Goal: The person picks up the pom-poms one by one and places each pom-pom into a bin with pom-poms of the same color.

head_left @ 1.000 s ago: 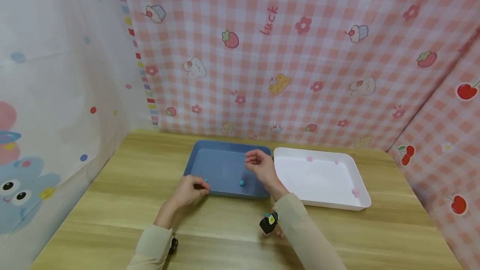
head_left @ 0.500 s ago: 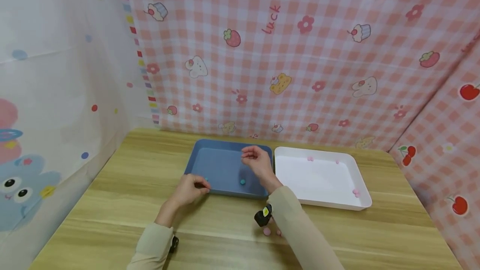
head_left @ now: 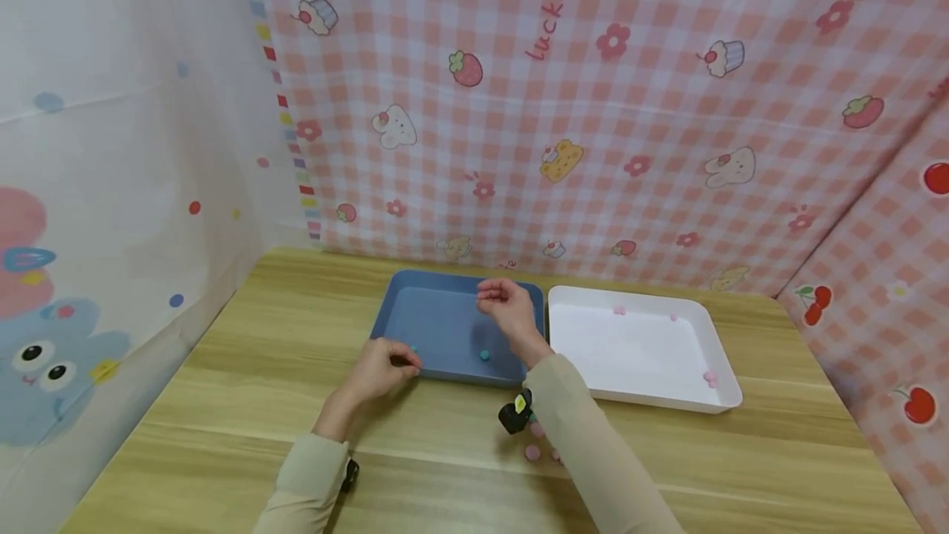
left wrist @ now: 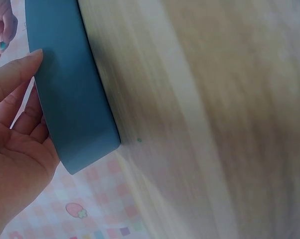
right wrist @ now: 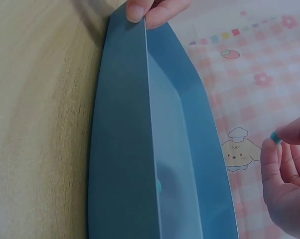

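Observation:
My left hand [head_left: 378, 369] grips the near-left rim of a blue tray [head_left: 437, 307]. In the left wrist view its thumb lies on the outer wall of the tray [left wrist: 75, 99], the fingers on the inner side. Above the right part of the tray is my right hand [head_left: 511, 316]. In the right wrist view that hand pinches a small teal ball [right wrist: 275, 137] between thumb and forefinger. Two similar pieces are in the tray: a teal ball [head_left: 485, 355] near the front wall and a teal bit [head_left: 414, 349] beside my left fingers, partly hidden.
A white tray [head_left: 630, 353] stands right of the blue one, with small pink pieces [head_left: 710, 378] in it. Below my right forearm several pink pieces [head_left: 532, 452] lie on the wooden table, partly hidden by the sleeve. A checked cloth [head_left: 504, 147] hangs behind.
My right hand has shifted slightly left over the blue tray, its forearm baring more pink pieces on the table. My left hand keeps its grip on the rim. The head view has tilted slightly.

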`<state>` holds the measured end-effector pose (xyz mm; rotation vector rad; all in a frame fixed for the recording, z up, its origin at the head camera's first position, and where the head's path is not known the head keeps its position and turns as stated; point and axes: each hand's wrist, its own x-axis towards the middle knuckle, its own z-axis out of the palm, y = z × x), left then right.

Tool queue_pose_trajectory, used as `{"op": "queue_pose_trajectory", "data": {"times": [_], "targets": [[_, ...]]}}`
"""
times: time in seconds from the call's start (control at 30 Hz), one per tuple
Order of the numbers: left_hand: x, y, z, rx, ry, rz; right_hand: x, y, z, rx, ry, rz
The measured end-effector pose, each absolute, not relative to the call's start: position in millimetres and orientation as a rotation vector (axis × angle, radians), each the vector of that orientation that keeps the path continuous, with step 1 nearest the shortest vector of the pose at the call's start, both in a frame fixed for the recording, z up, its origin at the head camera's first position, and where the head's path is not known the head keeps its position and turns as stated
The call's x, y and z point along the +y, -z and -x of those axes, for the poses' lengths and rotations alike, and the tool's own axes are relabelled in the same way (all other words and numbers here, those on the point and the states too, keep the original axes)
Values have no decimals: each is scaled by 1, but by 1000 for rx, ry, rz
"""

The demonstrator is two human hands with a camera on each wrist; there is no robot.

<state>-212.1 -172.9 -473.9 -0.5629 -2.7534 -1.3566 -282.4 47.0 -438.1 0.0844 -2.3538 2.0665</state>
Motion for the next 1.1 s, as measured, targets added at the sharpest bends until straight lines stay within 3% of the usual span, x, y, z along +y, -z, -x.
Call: {"op": "queue_pose_trajectory", "data": {"times": [0.57,1.1], "targets": [[-173,473,212,-2758,1345,550,51,430,282,-2280,-2068,0],[-172,475,214,-2761,1347,540,86,426,248,-2264,-2105,-119]]}}
